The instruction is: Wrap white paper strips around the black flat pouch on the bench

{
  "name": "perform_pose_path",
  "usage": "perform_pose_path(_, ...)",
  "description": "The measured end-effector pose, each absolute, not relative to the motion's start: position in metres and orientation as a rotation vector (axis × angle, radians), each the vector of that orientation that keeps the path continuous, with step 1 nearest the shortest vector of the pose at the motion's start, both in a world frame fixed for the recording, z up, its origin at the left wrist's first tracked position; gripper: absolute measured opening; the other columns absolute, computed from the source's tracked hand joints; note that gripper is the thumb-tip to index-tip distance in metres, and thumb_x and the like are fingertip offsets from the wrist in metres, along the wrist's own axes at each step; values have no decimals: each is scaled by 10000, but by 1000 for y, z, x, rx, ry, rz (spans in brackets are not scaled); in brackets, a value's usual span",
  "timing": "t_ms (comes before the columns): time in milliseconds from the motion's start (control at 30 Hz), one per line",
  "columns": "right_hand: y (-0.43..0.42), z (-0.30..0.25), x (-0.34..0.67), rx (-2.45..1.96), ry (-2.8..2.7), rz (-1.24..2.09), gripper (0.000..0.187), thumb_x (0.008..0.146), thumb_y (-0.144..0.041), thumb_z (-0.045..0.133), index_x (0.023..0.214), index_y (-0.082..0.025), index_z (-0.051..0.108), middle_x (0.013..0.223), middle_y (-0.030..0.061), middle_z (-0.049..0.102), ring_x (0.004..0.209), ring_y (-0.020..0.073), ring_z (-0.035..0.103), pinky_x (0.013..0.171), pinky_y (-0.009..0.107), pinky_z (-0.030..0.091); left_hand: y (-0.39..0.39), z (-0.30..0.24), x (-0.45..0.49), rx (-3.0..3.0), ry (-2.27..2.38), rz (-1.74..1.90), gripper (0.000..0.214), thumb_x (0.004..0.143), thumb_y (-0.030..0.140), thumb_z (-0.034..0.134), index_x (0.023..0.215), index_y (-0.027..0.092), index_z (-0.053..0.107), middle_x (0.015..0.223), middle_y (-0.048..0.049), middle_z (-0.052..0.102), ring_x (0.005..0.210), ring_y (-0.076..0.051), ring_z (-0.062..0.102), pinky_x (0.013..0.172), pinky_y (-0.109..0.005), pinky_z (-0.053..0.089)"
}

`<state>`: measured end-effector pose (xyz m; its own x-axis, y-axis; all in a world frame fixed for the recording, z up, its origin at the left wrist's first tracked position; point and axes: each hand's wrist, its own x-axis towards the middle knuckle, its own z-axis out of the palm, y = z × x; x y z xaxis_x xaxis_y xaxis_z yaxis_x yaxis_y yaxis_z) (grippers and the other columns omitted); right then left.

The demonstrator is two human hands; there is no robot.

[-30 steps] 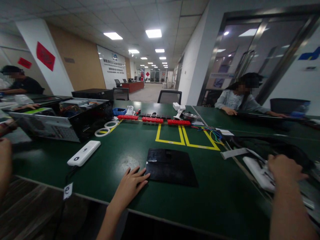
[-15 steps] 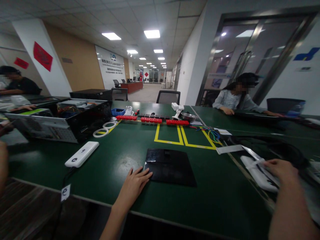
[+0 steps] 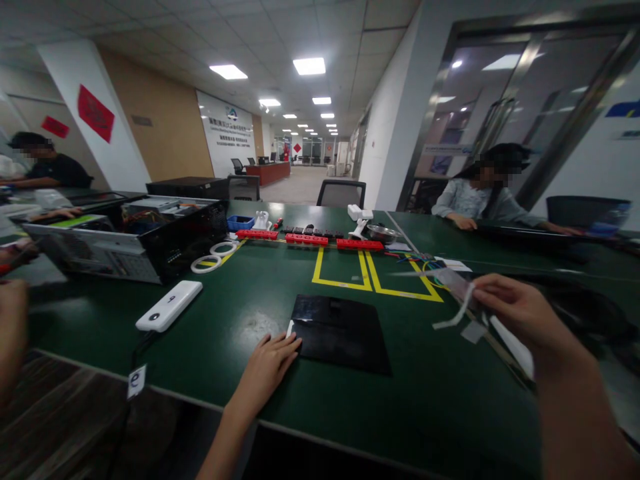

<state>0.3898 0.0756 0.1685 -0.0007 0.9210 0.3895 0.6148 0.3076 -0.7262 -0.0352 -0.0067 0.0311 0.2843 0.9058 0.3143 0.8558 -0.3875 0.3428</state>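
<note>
A glossy black rectangular panel (image 3: pixel 345 333) lies flat on the green table (image 3: pixel 200 380) in front of me. My left hand (image 3: pixel 270 370) rests at its left edge, fingers stretched out, beside a small white strip (image 3: pixel 291 327) on that edge. Over at the right, my right hand (image 3: pixel 515 310) is raised and closed in a pinch on thin, whitish film strips (image 3: pixel 463 308). They hang loosely to the left of the fingertips and are partly see-through. A white object (image 3: pixel 515 347) lies under this hand, mostly covered by it.
An opened computer case (image 3: pixel 125 233) stands at the left, with white rings (image 3: pixel 205 264) and a white power bank-like box (image 3: pixel 170 307) nearby. Red racks (image 3: pixel 307 240) line the back, beyond yellow tape outlines (image 3: pixel 343 286). Co-workers sit at both sides; another person's hand (image 3: pixel 13 327) shows at left.
My right hand has lifted and moved left from the white object, carrying the film strips. My left hand stays at the panel's edge. The whole view has shifted slightly.
</note>
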Motion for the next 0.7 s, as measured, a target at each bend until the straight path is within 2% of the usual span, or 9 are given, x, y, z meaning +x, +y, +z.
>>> perform_pose_path(67,78,161,357,-1207,-1801,835,305,685,-520,648,774,-237,581,719,47,626,623,180,587,577,324,480,-6,27,-36,2387,1647,792,335,938,224,434,1249,263,554,1257,-36,607,1174,-213,548,1039,-472,337)
perform_pose_path(133,80,147,320,-1096,-1933,1073,249,715,-454,650,772,-218,594,727,32,624,627,160,574,587,302,461,-6,25,-37,2318,1638,885,357,948,206,388,1276,248,525,1253,-46,611,1149,-199,569,1048,-451,334)
perform_pose_path(267,79,108,252,-1058,-2145,1265,193,745,-352,638,804,-169,624,691,12,628,599,137,561,564,267,440,-7,27,-39,2142,1680,1086,375,942,187,354,1277,207,522,1230,-70,628,1119,-196,591,977,-374,433)
perform_pose_path(400,73,80,216,-1145,-2288,981,131,784,-228,578,847,-153,666,770,29,658,705,150,592,647,272,450,-8,28,-43,2078,1767,1224,354,934,189,367,1233,189,555,1196,-75,645,1095,-192,604,928,-348,478)
perform_pose_path(500,72,73,208,-1177,-2334,702,124,784,-175,576,855,-162,677,805,36,655,732,156,587,658,269,446,-11,29,-43,2179,1813,1255,330,930,193,391,1209,212,566,1177,-57,655,1092,-197,602,976,-411,444)
perform_pose_path(600,74,71,206,-1161,-2369,545,120,800,-159,573,861,-170,676,853,48,653,788,161,591,700,273,449,-17,32,-31,2413,1765,1154,311,926,210,423,1200,217,570,1197,-56,647,1136,-218,573,1033,-487,373)
perform_pose_path(700,75,68,202,-1123,-2402,498,122,819,-148,562,866,-168,673,864,52,657,818,163,598,736,278,451,-24,38,-9,2639,1629,911,378,907,270,491,1280,210,506,1301,-71,573,1228,-248,492,1038,-505,364)
